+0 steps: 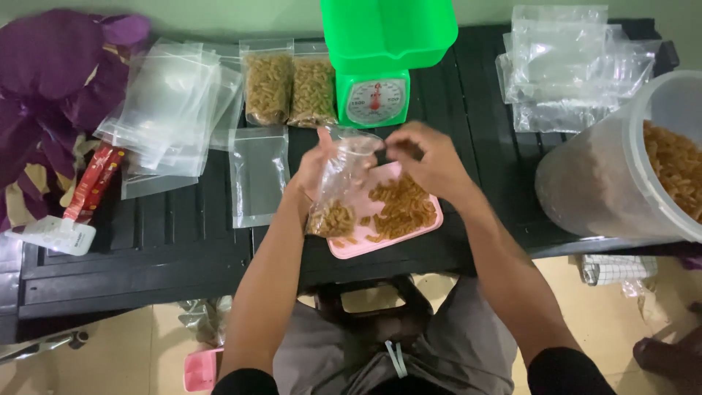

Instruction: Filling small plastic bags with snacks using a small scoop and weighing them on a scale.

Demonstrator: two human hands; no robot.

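Pasta bagging going on at the black bench (pixel 183 241); left hand (pixel 316 164) grips a small clear bag (pixel 338 183) by its open top, a bit of brown spiral pasta sitting at the bottom; right hand (pixel 431 162) is pinched on a few pieces right at the bag's mouth, over the pink tray (pixel 344 249) with a loose heap on it; green scale (pixel 380 66) just behind; honestly the bag looks floppy, so if the mouth sags shut, pieces probably bounce off onto the floor.

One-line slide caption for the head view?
Left hand holds a clear bag open while right hand drops pasta in, over a pink tray.
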